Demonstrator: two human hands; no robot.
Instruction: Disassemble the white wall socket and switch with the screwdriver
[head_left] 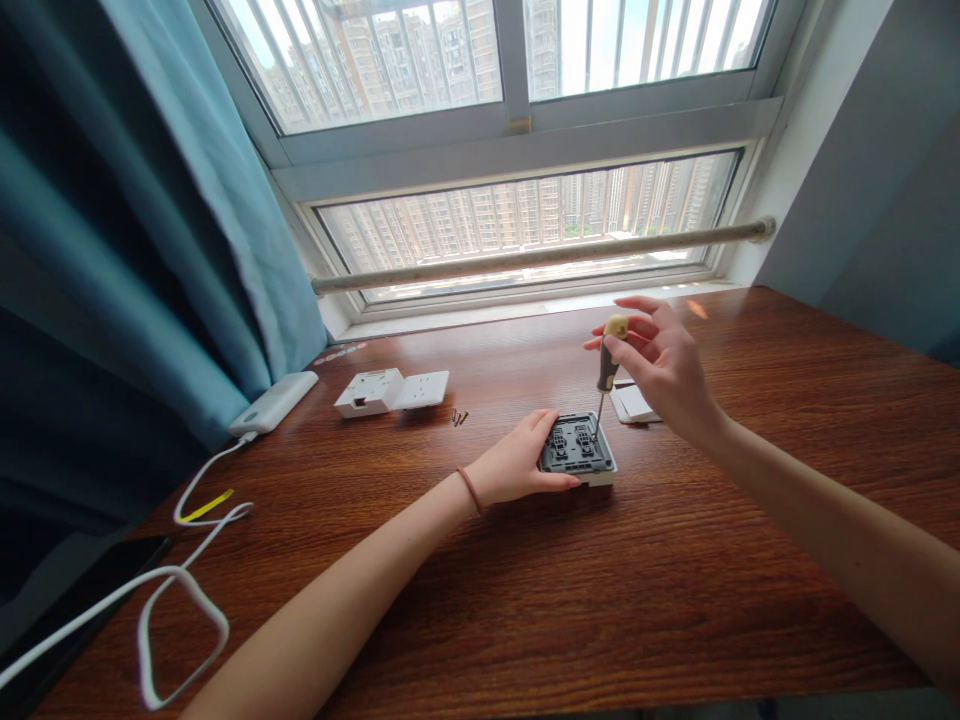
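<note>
On the wooden table lies a wall switch [576,446] with its dark grey inner frame showing on a white box. My left hand [521,460] grips it from the left side, thumb along the near edge and fingers at the far edge. In my right hand [656,355] is a screwdriver [607,365] with a dark and yellow handle, pinched between thumb and fingers. It stands nearly upright, its shaft reaching down to the right part of the switch. Whether the tip sits in a screw is too small to tell.
White cover plates [634,402] lie right of the switch. Several screws [460,417] rest to its left, near a white socket box [371,390] with its faceplate [424,388] beside it. At the left are a white power bank [274,402], a looping white cable [202,600] and a blue curtain [187,200].
</note>
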